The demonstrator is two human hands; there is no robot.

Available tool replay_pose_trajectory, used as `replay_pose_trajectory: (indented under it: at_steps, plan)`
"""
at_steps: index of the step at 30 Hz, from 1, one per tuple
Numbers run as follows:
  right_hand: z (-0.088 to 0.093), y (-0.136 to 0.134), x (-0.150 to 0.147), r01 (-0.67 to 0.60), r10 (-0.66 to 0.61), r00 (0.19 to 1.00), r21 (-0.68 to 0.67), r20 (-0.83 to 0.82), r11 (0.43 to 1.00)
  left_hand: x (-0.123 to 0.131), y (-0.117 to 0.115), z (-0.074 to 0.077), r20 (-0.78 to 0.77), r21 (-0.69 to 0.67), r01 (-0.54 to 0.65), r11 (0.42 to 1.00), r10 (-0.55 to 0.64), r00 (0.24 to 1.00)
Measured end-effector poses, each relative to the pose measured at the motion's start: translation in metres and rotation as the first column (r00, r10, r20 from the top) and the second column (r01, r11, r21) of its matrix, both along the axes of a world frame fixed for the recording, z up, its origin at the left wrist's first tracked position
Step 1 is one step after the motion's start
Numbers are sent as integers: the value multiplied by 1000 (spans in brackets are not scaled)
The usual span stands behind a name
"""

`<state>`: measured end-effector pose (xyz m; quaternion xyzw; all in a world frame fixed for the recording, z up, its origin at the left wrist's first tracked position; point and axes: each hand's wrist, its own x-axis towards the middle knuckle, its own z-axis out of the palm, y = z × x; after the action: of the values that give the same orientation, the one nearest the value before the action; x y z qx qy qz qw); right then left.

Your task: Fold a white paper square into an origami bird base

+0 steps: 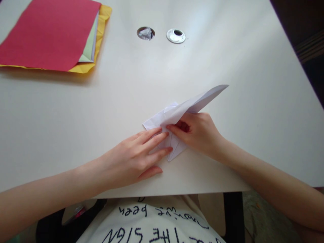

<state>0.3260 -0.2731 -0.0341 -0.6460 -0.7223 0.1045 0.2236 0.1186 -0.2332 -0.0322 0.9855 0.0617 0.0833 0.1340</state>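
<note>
A folded sheet of white paper lies near the front of the white table, with one long flap raised and slanting up to the right. My left hand rests flat across the paper's lower left part, fingers spread, the thumb lying on the tabletop. Thumb and fingers of my right hand pinch the paper at the base of the raised flap. That flap covers part of the right fingertips. Crease lines show on the lower part of the paper, between the two hands.
At the back left lies a stack of coloured paper, red sheet on top, yellow sheet beneath. Beyond the hands are a round table hole stuffed with crumpled material and a silvery round cap. The table's front edge runs close to my body.
</note>
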Motion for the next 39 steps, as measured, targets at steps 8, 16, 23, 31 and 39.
replay_pose_trajectory:
  at_steps: [8, 16, 23, 31, 39]
  plan:
    - [1, -1, -4, 55, -59, 997, -62, -52, 997, 0, 1, -2, 34, -8, 25, 1000, -24, 999]
    - [1, -1, -4, 63, -66, 997, -98, -28, 993, 1, 2, -2, 67, 1, 34, 999, -34, 997]
    - [1, -1, -3, 16, -17, 1000, -59, -5, 998, 1, 2, -1, 62, 9, 34, 999, -35, 997]
    - [2, -3, -3, 17, -17, 1000, -84, -1, 996, 1, 2, -2, 48, 8, 33, 999, -33, 998]
    - [2, -3, -2, 12, -10, 1000, -89, 17, 996, -1, 2, -2, 46, 2, 27, 1000, -27, 999]
